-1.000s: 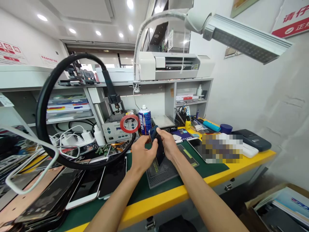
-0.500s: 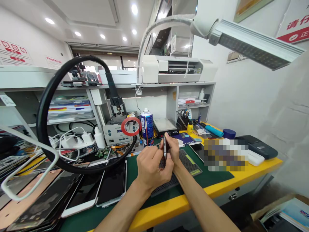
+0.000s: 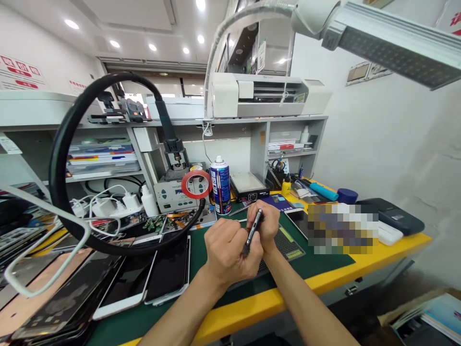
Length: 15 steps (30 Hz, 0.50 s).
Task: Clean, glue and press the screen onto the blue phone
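A dark smartphone [image 3: 254, 228] is held up on edge between both hands, its narrow end with the port and speaker holes facing me. My left hand [image 3: 230, 247] is closed round its near left side, thumb pressed against the edge. On the far right side my right hand [image 3: 267, 228] grips it with curled fingers. Most of the phone's faces are hidden by the hands. Beneath them lies a dark perforated mat [image 3: 288, 244] on the green work mat [image 3: 320, 264].
Tablets [image 3: 169, 269] and stacked screens [image 3: 65, 298] lie to the left. A thick black hose [image 3: 54, 168] loops above them. Behind the hands stand a blue spray can [image 3: 220, 185], a red tape roll [image 3: 196, 184] and a flat heating plate [image 3: 248, 185]. A lamp [image 3: 396, 48] hangs upper right.
The phone has tilted from nearly upright to leaning, its top toward the right. Both hands have turned with it and shifted slightly right. The whole view has moved a little.
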Tool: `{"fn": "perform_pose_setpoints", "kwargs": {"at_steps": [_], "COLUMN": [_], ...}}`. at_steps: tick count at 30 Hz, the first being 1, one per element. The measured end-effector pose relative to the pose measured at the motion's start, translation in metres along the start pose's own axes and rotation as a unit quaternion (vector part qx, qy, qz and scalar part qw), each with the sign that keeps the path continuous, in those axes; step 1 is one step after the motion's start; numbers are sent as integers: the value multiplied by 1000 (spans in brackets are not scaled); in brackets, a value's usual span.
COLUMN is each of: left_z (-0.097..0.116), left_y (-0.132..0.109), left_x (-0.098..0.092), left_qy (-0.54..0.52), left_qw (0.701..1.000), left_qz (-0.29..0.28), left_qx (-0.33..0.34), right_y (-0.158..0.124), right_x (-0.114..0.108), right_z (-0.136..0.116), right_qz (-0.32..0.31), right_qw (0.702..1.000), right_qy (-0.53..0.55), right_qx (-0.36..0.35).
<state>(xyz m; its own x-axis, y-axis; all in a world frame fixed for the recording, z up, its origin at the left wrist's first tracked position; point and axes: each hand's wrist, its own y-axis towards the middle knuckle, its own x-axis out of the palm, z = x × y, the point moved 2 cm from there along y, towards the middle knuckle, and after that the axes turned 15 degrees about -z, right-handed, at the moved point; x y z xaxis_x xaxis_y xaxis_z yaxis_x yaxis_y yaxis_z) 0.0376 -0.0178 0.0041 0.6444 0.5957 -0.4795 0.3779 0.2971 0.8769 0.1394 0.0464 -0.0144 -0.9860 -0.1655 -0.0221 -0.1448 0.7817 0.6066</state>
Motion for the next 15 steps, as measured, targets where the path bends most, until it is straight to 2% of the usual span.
{"fn": "perform_pose_setpoints", "kwargs": {"at_steps": [4,15], "left_z": [1,3], "left_y": [-1,2], "left_x": [-1,-3], "left_qy": [-4,-30], "left_qw": [1000,999], "left_qz": [0,-9], "left_qx": [-2,-32], "right_y": [-2,-6], "right_x": [-1,-6], "right_z": [-3,-4], "right_qz": [72,100], "right_qw": [996,985], "right_qy": [7,-89], "right_qx": [-60,-104]}}
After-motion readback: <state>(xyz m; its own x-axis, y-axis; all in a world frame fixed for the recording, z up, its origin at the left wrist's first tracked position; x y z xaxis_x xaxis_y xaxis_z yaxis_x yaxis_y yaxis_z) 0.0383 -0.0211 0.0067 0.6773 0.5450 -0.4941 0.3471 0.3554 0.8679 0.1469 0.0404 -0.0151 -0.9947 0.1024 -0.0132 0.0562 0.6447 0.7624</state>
